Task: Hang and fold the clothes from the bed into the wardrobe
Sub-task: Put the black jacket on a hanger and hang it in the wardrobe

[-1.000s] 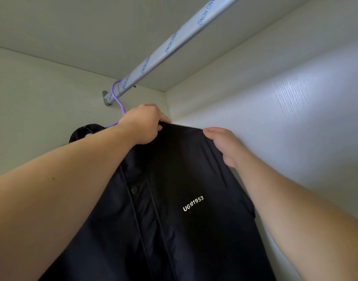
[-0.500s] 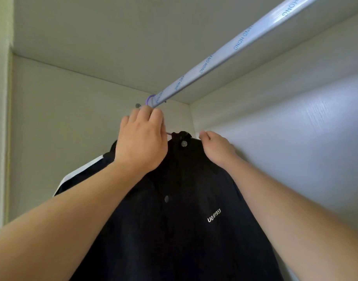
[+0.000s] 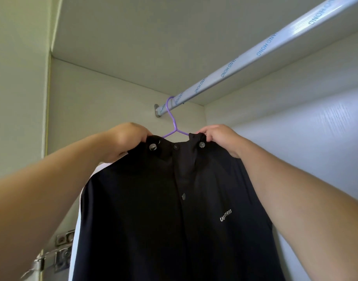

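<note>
Black jacket collar pinched by both hands, left and right, fingers curled.

Pale wardrobe walls, metal door hinge lower left.

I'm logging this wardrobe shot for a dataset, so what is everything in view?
wardrobe: one, off-white, all around.
rod: one, silvery with blue lettering, under the wardrobe's ceiling.
hanger: one, purple, hooked over the rod near its far end.
jacket: one, black with a white sleeve stripe, on the hanger, centre.
hinge: one, metal, lower left.
left hand: one, pinches the jacket's collar, left side.
right hand: one, pinches the collar, right side.
</note>
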Motion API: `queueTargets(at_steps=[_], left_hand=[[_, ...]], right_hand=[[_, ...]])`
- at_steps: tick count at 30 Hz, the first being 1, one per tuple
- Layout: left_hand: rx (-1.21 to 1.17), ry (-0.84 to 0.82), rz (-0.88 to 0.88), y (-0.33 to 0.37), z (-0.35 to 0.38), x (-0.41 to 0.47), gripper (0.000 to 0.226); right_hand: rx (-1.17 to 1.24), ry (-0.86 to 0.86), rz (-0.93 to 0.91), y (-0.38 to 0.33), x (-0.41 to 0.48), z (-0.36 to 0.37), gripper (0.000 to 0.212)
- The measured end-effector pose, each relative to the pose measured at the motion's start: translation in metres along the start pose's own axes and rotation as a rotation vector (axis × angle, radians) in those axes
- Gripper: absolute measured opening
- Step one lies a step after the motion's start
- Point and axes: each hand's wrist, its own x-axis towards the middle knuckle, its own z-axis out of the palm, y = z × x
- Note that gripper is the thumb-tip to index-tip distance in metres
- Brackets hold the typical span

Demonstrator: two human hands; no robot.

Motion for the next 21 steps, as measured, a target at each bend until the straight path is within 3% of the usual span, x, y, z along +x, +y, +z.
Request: queueTargets(at_steps=[2,5,8,14,19,21], left_hand=[[-0.044,-0.013,-0.066,-0.002,-0.006,0.002,0.037],[-0.080,-0.030,-0.164,-0.006,-0.010,0.005,0.017],[-0.133,-0.078,-0.212,-0.004,-0.011,0.006,0.019],[-0.244,-0.237,-0.087,-0.004,-0.027,0.004,0.023],[-0.478,-0.381,-0.001,-0.010,-0.039,0.007,0.036],[-0.458,-0.474,0.055,-0.013,-0.034,0.010,0.046]], right_hand=[[-0.053,-0.017,-0.022,0.002,0.000,-0.002,0.038],[-0.123,-0.008,-0.051,0.000,0.006,-0.005,0.031],[-0.229,-0.004,-0.099,-0.003,0.017,-0.006,0.030],[-0.253,-0.042,-0.118,-0.001,0.033,-0.007,0.026],[-0.150,-0.182,0.061,0.005,0.045,-0.012,0.017],[-0.033,-0.250,0.129,0.003,0.048,-0.010,0.025]])
